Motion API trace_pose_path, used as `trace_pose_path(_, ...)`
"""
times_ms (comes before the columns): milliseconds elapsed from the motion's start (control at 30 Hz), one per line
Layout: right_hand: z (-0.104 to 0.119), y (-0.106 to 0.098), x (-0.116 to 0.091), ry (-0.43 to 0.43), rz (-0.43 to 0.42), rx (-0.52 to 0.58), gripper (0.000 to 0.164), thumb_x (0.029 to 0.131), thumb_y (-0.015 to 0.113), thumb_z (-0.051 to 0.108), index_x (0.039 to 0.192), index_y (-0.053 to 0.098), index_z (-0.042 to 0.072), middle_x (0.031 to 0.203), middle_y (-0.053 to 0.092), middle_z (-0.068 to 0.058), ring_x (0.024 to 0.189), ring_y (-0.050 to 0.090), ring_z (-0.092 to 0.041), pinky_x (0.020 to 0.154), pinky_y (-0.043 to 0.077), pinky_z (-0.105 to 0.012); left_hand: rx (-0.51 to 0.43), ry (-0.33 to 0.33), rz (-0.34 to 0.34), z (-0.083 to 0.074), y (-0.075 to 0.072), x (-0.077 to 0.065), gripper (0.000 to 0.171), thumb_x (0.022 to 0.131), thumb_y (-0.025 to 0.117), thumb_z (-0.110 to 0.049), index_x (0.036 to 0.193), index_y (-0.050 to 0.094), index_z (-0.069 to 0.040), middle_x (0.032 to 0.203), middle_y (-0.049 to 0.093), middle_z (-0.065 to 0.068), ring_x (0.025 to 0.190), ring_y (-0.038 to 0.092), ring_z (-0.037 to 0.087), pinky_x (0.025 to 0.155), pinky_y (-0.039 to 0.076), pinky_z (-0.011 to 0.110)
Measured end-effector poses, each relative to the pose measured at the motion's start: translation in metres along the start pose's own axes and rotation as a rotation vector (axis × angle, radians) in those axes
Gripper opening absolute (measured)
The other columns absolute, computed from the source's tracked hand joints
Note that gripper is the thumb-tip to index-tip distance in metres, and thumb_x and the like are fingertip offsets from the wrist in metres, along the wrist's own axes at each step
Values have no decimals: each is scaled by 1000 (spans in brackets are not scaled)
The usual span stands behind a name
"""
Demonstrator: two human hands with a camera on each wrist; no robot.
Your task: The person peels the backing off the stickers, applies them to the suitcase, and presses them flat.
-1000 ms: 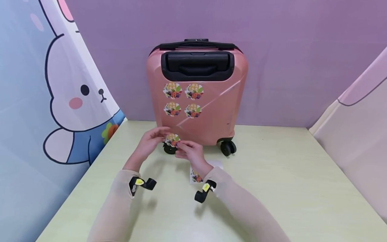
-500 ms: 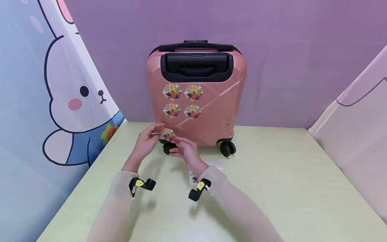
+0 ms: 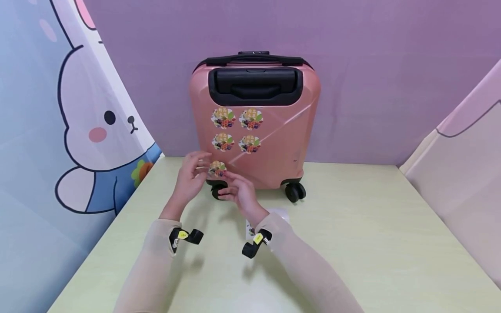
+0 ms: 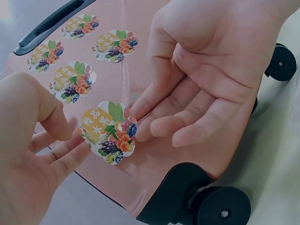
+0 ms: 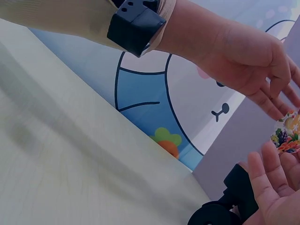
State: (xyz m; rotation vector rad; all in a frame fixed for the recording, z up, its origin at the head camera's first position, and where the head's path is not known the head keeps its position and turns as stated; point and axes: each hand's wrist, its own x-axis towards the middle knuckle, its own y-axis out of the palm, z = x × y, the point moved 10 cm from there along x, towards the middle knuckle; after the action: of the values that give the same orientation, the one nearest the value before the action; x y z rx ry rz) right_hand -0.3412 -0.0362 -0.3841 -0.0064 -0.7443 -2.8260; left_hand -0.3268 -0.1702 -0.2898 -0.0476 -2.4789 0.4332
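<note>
A small round-edged fruit sticker (image 3: 217,168) with colourful fruit and leaves is held low at the left side of a pink suitcase (image 3: 275,150). Its right edge is pinched by my right hand (image 3: 244,198), other fingers spread. My left hand (image 3: 188,178) has its fingertips right at the sticker's left edge, the thumb apart from it in the left wrist view. Seen there, the sticker (image 4: 108,133) faces up, close over the suitcase shell. Matching stickers (image 3: 223,118) sit on the shell above in two rows of two.
The suitcase stands on black wheels (image 3: 292,192) against a purple backdrop (image 3: 372,87). On the pale table (image 3: 352,234) lies a white sticker sheet (image 3: 279,213), partly hidden under the right forearm. A rabbit-print cloth (image 3: 90,108) hangs at left.
Both hands have moved up with the sticker, from over the left wheel to the shell's lower left. The right hand has also shifted left, and more of the sheet is covered.
</note>
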Motion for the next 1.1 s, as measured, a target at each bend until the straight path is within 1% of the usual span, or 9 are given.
trace_pose_path(133, 1, -2, 0, -10, -7, 7, 49, 92, 39, -4, 139, 51, -7, 140, 55, -21, 68, 67, -17, 67, 60, -37, -58, 0, -12, -1, 1, 1, 49, 84, 41, 22, 131, 49, 10, 133, 32, 25, 112, 56, 43, 98, 48, 50)
trace_pose_path(233, 3, -1, -1, -16, -5, 1, 50, 92, 39, -3, 140, 51, -5, 142, 53, -19, 69, 67, -17, 66, 59, -35, -80, -2, -21, -1, 2, 1, 52, 82, 41, 23, 132, 44, 10, 135, 30, 25, 115, 54, 43, 100, 46, 49)
trace_pose_path(333, 5, 1, -1, -23, 12, -13, 51, 92, 38, -3, 142, 50, -3, 144, 51, -18, 71, 67, -17, 66, 59, -36, -77, 9, -27, -2, 4, 0, 54, 81, 41, 25, 133, 40, 11, 136, 28, 25, 119, 52, 44, 103, 44, 50)
trace_pose_path(500, 5, 2, -1, -17, 36, -31, 52, 93, 39, -3, 145, 47, -1, 147, 48, -17, 71, 67, -17, 67, 59, -36, -79, 37, -21, -10, 10, -1, 48, 76, 36, 31, 122, 34, 16, 133, 26, 31, 122, 47, 51, 105, 40, 56)
trace_pose_path(633, 4, 1, 0, -8, 33, -34, 57, 90, 38, -6, 146, 47, 0, 148, 48, -15, 70, 67, -17, 65, 59, -35, -80, 49, -13, -25, 12, -4, 41, 75, 34, 32, 113, 33, 20, 130, 25, 36, 121, 45, 56, 105, 38, 59)
trace_pose_path(767, 5, 1, 0, -5, 26, -33, 60, 87, 40, -8, 145, 48, 2, 148, 48, -15, 69, 67, -16, 62, 58, -31, -73, 62, -17, -40, 12, -7, 35, 76, 35, 30, 109, 32, 21, 127, 27, 37, 119, 47, 56, 105, 39, 59)
trace_pose_path(867, 7, 2, -1, -9, 30, -52, 60, 87, 41, -7, 146, 48, 3, 148, 48, -16, 70, 68, -16, 61, 58, -30, -68, 77, -26, -44, 10, -9, 32, 77, 36, 30, 108, 32, 21, 127, 28, 38, 119, 49, 57, 104, 40, 59)
trace_pose_path(1000, 8, 4, -2, -11, 57, -103, 63, 86, 42, -7, 148, 46, 4, 141, 49, -22, 72, 67, -15, 63, 58, -30, -52, 101, -32, -45, 9, -10, 30, 79, 38, 29, 107, 33, 21, 127, 29, 39, 118, 50, 57, 103, 41, 59)
trace_pose_path(1100, 9, 6, -2, -6, 82, -144, 65, 85, 43, -8, 150, 42, 3, 145, 45, -22, 74, 67, -15, 66, 59, -32, -48, 138, -29, -45, 8, -10, 31, 78, 38, 30, 107, 33, 21, 126, 29, 40, 118, 50, 58, 99, 42, 62)
